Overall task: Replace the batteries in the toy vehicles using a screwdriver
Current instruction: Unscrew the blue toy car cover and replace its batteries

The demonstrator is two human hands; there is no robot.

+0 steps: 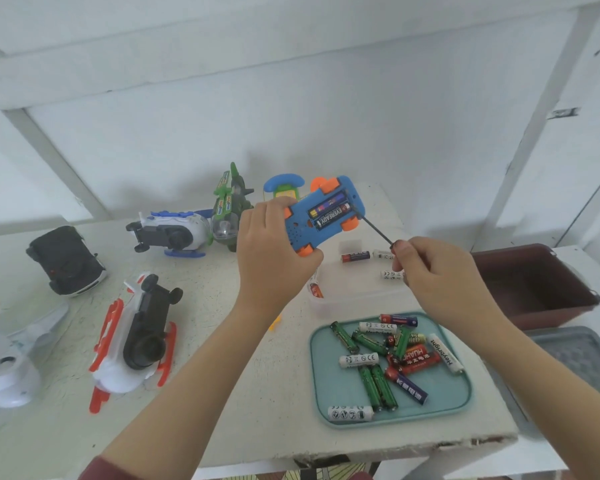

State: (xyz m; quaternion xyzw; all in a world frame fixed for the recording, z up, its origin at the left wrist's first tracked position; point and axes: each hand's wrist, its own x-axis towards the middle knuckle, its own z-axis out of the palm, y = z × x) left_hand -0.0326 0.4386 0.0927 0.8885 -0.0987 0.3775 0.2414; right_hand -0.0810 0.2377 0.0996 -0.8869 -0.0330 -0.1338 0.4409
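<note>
left hand (274, 251): grips blue toy car (323, 214), upside down, held above the bench (222, 341) near its far edge
car compartment: open, batteries (329, 212) inside
right hand (437, 275): pinches screwdriver (376, 230), tip at the compartment's end
teal tray (329, 396): near right corner, loose batteries in it
other toys: left half of bench

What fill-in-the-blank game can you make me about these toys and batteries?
1. The left hand holds a ____ toy car upside down.
2. The right hand points a thin ____ at the car's open battery slot.
3. The pile of loose batteries lies on a teal ____.
Missing words: blue; screwdriver; tray.
</note>
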